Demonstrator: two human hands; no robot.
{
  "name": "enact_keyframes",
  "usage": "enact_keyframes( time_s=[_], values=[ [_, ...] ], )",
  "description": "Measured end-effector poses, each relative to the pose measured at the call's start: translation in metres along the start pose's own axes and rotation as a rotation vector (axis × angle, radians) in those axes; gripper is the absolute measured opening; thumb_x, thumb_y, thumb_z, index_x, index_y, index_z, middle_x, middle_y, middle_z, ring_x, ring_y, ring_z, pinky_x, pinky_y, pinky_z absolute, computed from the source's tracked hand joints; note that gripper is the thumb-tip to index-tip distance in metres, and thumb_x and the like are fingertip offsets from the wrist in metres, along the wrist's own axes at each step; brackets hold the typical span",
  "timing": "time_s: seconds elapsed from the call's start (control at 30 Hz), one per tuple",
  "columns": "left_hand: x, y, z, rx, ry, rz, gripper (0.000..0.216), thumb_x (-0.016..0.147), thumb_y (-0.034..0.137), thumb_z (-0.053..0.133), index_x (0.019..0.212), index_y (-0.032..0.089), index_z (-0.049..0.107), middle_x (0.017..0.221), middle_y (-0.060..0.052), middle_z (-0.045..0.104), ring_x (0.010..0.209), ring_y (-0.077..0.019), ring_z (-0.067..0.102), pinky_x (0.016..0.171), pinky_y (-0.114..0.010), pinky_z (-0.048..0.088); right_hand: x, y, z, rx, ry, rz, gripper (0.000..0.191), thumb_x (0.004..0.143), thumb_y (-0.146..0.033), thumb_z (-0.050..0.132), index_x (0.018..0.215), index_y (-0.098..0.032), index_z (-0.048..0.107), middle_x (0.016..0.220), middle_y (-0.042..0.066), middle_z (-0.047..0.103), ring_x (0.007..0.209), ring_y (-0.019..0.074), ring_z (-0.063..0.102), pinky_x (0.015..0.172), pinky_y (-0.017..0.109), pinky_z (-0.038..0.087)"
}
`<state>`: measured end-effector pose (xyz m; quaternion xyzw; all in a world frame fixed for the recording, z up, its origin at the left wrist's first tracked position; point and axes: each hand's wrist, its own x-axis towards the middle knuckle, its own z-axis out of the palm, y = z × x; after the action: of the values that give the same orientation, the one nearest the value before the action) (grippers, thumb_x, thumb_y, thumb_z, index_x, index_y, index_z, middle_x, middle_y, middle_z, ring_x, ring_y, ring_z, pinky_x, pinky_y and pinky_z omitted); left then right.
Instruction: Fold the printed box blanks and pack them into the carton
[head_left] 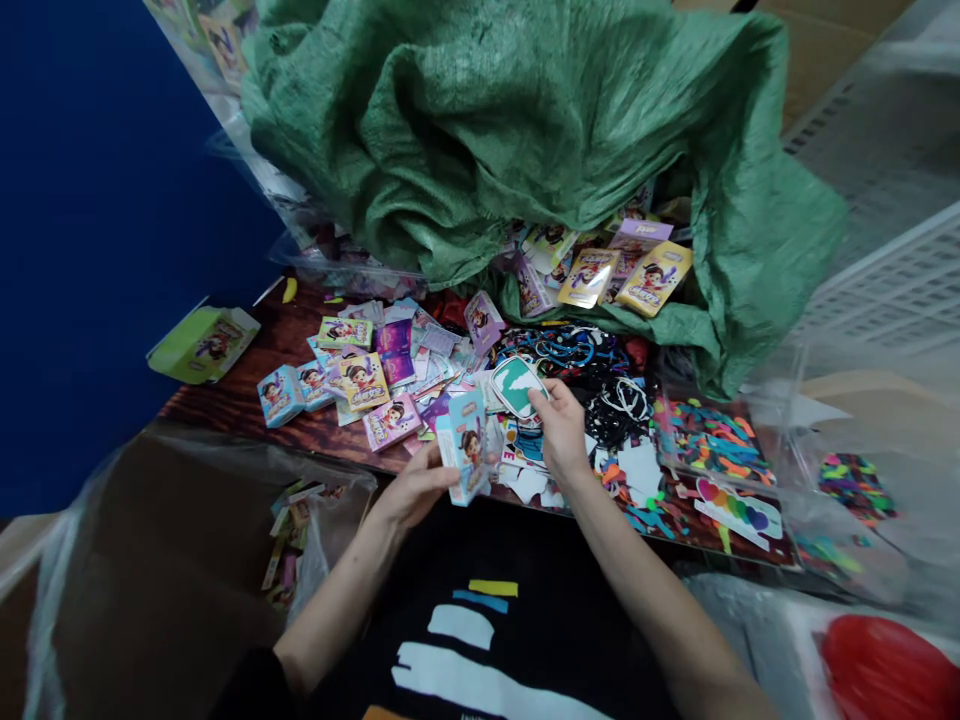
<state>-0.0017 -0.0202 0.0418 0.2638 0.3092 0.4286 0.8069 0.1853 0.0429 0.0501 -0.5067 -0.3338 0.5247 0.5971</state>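
Note:
My left hand is closed around a light blue cartoon box, held upright above the table's front edge. Between the thumb and fingers of my right hand is a green and white sticker, just right of the box and slightly higher. Below it lie more stickers, partly hidden by my hand. Left of my hands, small cartoon boxes in yellow, pink and blue rest among scattered cards. Dark cords are heaped behind my right hand.
A large green woven sack spills cartoon boxes at the back. Colourful strips fill a clear tray at right. A green box sits at the left table end. Below, a plastic-lined carton holds several boxes.

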Motion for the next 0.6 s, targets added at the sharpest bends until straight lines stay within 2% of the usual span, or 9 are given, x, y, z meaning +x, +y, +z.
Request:
enact_keyframes(
  time_s=[0.17, 0.33, 0.4, 0.47, 0.53, 0.6],
  values=[
    [0.009, 0.006, -0.004, 0.034, 0.041, 0.074, 0.062, 0.059, 0.040, 0.087, 0.111, 0.012, 0.069, 0.100, -0.014, 0.077, 0.104, -0.0367, 0.069, 0.097, -0.049, 0.050, -0.001, 0.003, -0.005, -0.110, -0.094, 0.045, 0.027, 0.068, -0.042, 0.075, 0.084, -0.021, 0.067, 0.072, -0.003, 0.061, 0.045, 0.0100, 0.047, 0.040, 0.026, 0.040],
    [0.018, 0.018, -0.011, 0.143, 0.078, 0.063, 0.057, 0.056, 0.037, 0.088, 0.105, 0.013, 0.072, 0.101, -0.012, 0.077, 0.096, -0.0311, 0.071, 0.088, -0.039, 0.053, 0.006, -0.009, -0.022, -0.338, -0.084, -0.039, 0.026, 0.067, -0.035, 0.074, 0.088, -0.021, 0.068, 0.087, 0.000, 0.062, 0.043, 0.0079, 0.046, 0.040, 0.027, 0.037],
    [0.019, 0.024, -0.016, 0.181, 0.059, 0.050, 0.057, 0.056, 0.036, 0.088, 0.105, 0.013, 0.072, 0.102, -0.012, 0.077, 0.095, -0.0299, 0.071, 0.085, -0.037, 0.054, 0.012, -0.021, -0.029, -0.427, -0.130, -0.078, 0.019, 0.068, -0.032, 0.072, 0.082, -0.021, 0.065, 0.080, -0.001, 0.060, 0.046, 0.0093, 0.045, 0.043, 0.027, 0.037],
    [0.021, 0.030, -0.019, 0.208, 0.007, 0.019, 0.057, 0.055, 0.036, 0.089, 0.105, 0.013, 0.073, 0.102, -0.012, 0.077, 0.093, -0.0300, 0.071, 0.083, -0.037, 0.054, 0.016, -0.032, -0.032, -0.547, -0.231, -0.171, 0.011, 0.070, -0.029, 0.069, 0.075, -0.021, 0.062, 0.074, -0.001, 0.058, 0.055, 0.0127, 0.050, 0.053, 0.028, 0.041],
    [0.024, 0.032, -0.017, 0.219, -0.053, -0.022, 0.057, 0.055, 0.036, 0.089, 0.105, 0.013, 0.073, 0.100, -0.012, 0.077, 0.091, -0.0308, 0.072, 0.082, -0.038, 0.054, 0.018, -0.040, -0.029, -0.672, -0.326, -0.290, 0.006, 0.072, -0.025, 0.066, 0.070, -0.021, 0.062, 0.074, 0.000, 0.059, 0.067, 0.0165, 0.055, 0.065, 0.030, 0.044],
    [0.028, 0.030, -0.011, 0.211, -0.087, -0.038, 0.058, 0.055, 0.036, 0.089, 0.106, 0.012, 0.073, 0.100, -0.013, 0.077, 0.091, -0.0314, 0.072, 0.082, -0.038, 0.054, 0.016, -0.043, -0.023, -0.742, -0.350, -0.377, 0.007, 0.074, -0.022, 0.063, 0.069, -0.021, 0.060, 0.075, 0.001, 0.059, 0.074, 0.0183, 0.056, 0.071, 0.032, 0.044]
  ],
)
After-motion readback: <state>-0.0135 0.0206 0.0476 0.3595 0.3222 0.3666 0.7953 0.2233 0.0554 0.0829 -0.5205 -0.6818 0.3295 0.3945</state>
